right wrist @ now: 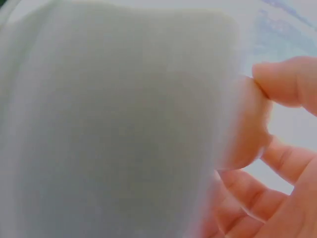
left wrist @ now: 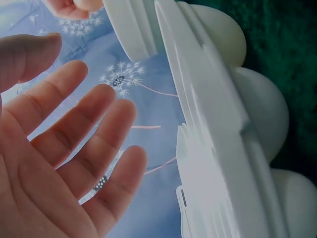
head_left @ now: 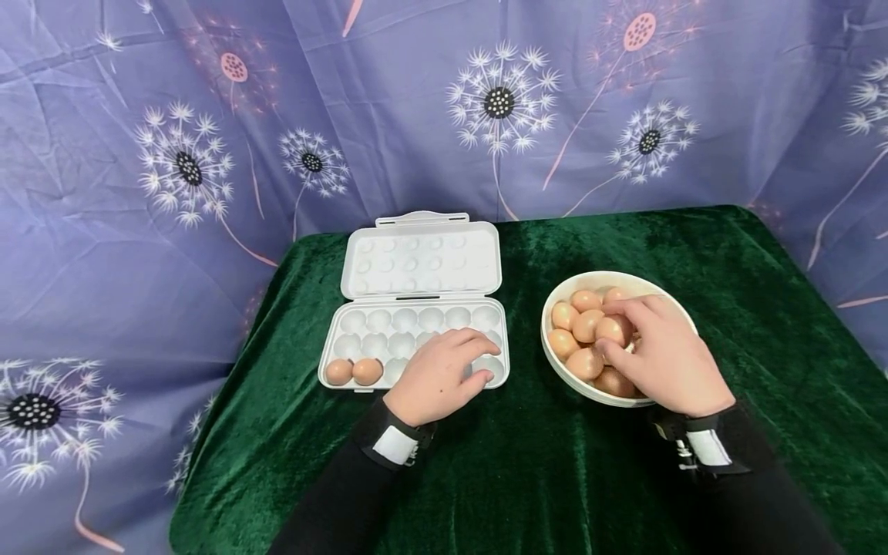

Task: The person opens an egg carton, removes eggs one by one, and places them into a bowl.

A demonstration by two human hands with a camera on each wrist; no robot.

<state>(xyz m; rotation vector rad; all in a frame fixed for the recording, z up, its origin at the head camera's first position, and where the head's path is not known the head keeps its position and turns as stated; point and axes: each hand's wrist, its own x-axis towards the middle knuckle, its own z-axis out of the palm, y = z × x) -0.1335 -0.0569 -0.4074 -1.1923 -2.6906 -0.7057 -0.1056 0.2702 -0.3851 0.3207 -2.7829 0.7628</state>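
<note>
In the head view, my right hand (head_left: 662, 358) reaches into a round white bowl (head_left: 548, 339) and pinches a brown egg (head_left: 612, 330) between thumb and fingers. The right wrist view shows the held egg (right wrist: 250, 124) partly behind the blurred bowl wall (right wrist: 119, 124). Several more brown eggs (head_left: 585, 364) lie around and under it. My left hand (head_left: 442, 374) hovers over the front right of a white egg tray (head_left: 323, 362), fingers relaxed and holding nothing; its palm (left wrist: 44, 173) shows bare in the left wrist view. Two eggs (head_left: 368, 371) sit in the tray's front left cups.
The tray's hinged lid (head_left: 423, 258) stands open behind it, toward the back edge of the table. A dark green velvet cloth (head_left: 513, 462) covers the table. Behind hangs a purple curtain (head_left: 402, 100) with dandelion prints.
</note>
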